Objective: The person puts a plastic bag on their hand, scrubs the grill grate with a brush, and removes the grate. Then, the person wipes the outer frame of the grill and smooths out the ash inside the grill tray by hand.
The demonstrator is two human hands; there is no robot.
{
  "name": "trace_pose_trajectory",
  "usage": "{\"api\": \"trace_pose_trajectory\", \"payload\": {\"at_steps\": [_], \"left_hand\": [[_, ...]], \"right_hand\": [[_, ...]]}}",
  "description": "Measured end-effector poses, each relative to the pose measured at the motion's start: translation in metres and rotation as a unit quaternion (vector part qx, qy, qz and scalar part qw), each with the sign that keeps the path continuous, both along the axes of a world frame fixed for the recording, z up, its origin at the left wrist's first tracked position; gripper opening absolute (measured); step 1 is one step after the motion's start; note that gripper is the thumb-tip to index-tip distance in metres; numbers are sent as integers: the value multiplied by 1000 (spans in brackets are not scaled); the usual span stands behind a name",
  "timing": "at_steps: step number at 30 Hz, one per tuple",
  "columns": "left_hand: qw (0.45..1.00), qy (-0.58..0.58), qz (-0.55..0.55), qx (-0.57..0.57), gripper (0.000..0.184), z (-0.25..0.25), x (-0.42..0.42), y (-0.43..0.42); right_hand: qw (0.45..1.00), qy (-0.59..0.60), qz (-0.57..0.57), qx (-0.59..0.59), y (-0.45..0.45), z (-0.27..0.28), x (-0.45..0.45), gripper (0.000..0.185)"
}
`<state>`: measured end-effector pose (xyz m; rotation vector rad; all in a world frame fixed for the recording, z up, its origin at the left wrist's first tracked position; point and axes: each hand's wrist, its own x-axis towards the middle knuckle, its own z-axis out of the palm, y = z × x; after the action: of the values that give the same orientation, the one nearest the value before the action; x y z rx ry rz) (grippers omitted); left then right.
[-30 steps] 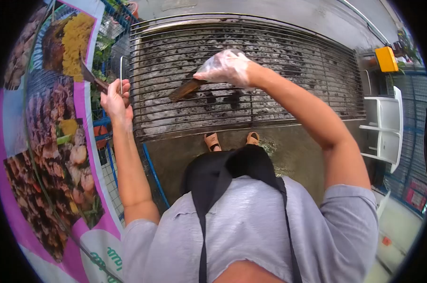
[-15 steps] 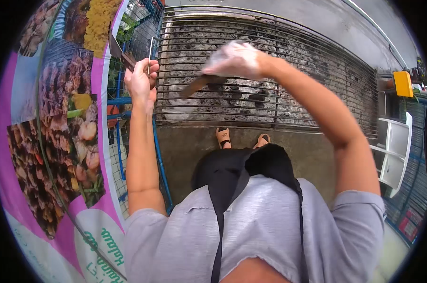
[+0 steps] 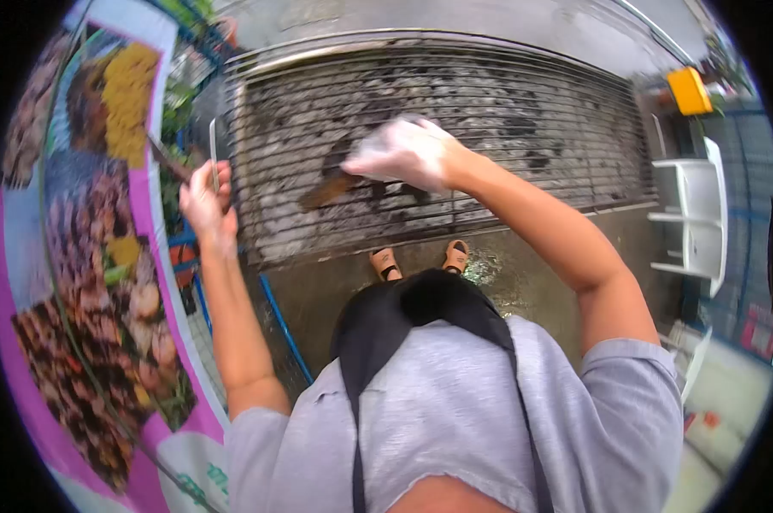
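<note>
My view has swung since half a second ago: the grill (image 3: 557,128), which sat further right then, has slid back left across the upper part of the frame. My right hand (image 3: 408,154), in a thin clear glove (image 3: 392,147), shows lower in the frame too, but much of that goes with the camera. Its fingers are bunched together around the brown tool (image 3: 325,191), which lies slantwise over the bars in the grill's left half, toward its front edge. Blur keeps me from telling whether the tool presses on the bars or rides just above them.

That leaves the work, as I judge it, on much the same stretch of bars, with the right half of the grill out of the tool's reach for now.

My left hand (image 3: 205,201), at the left of the frame, has hardly changed. It is curled closed on a dark flat tool (image 3: 168,160) that points up and left. A pale rod (image 3: 213,137) rises by those fingers; I cannot tell whether they grip it.
</note>
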<state>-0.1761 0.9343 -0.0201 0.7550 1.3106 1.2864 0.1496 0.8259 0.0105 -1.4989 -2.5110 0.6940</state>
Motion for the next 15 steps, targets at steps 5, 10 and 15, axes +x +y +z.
{"api": "trace_pose_trajectory", "payload": {"at_steps": [5, 10, 15], "left_hand": [[1000, -15, -17, -1, 12, 1, -1, -2], [1000, -24, -11, 5, 14, -5, -4, 0], [1000, -18, -8, 8, 13, -15, -12, 5]], "right_hand": [[972, 55, -229, 4, -179, -5, 194, 36], [866, -76, -483, 107, -281, 1, 251, 38], [858, 257, -420, 142, -132, -41, 110, 45]]}}
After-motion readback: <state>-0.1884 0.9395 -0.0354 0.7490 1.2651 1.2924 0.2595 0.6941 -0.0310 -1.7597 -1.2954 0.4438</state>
